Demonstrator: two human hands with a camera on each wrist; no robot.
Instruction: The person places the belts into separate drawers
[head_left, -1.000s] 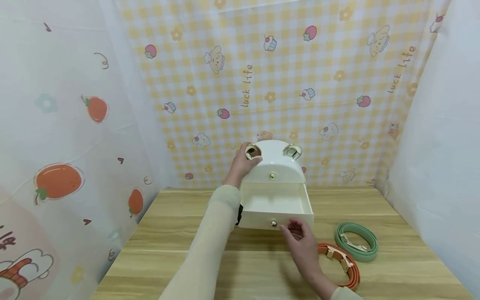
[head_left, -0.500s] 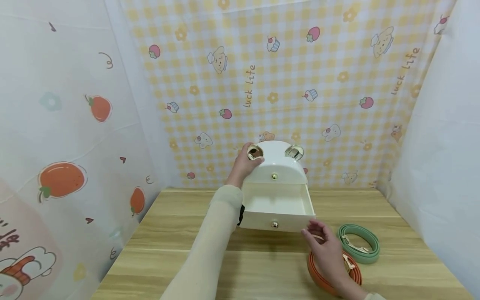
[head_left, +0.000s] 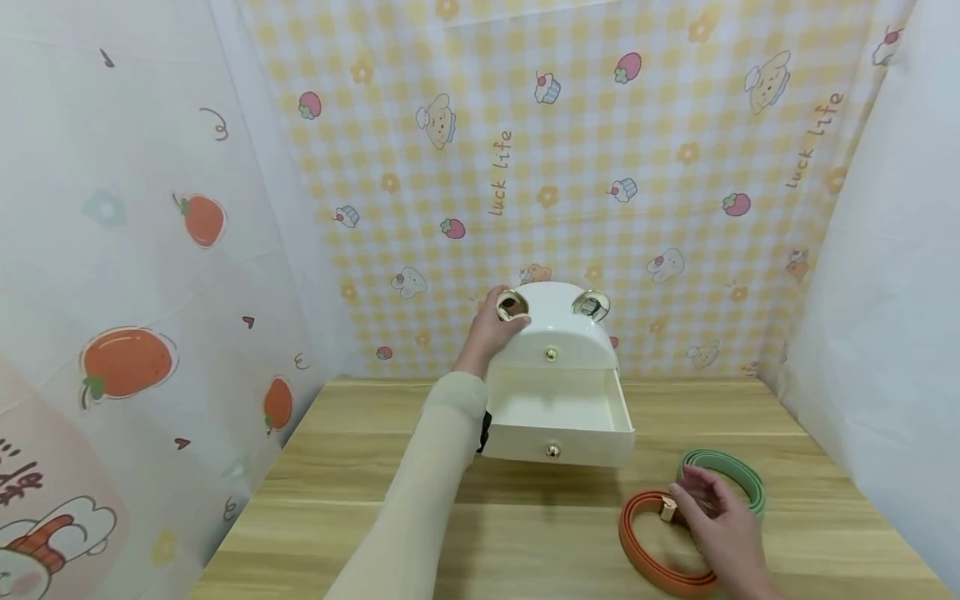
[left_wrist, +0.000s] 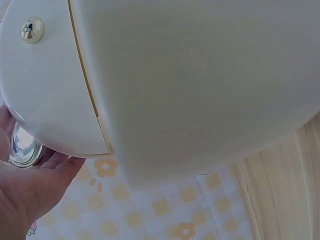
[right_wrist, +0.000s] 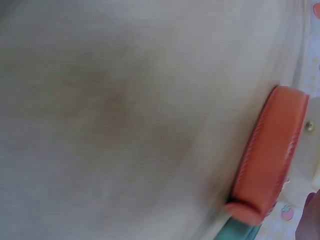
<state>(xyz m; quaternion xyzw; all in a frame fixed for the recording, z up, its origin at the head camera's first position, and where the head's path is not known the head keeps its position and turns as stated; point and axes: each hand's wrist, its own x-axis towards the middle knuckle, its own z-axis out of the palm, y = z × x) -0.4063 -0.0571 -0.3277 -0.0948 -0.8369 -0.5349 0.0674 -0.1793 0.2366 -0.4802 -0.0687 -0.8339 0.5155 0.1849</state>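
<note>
A white storage box with two shiny gold-rimmed round knobs on top stands on the table, its lower drawer pulled out and bare inside. My left hand grips the box's upper left side around one knob, thumb in front; the left wrist view shows that knob beside the fingers. At the right, my right hand is over the coiled orange belt and the coiled green belt, its fingers loosely bent. Whether it touches the green belt is hidden. The orange belt's stitched edge fills part of the right wrist view.
The wooden table extends around the box. A yellow checked cloth hangs behind it, with a printed white cloth at the left and a plain white one at the right.
My right hand has left the lower drawer's front and moved right, across the orange belt to the green one. The left hand keeps its grip, and the drawer stays out.
</note>
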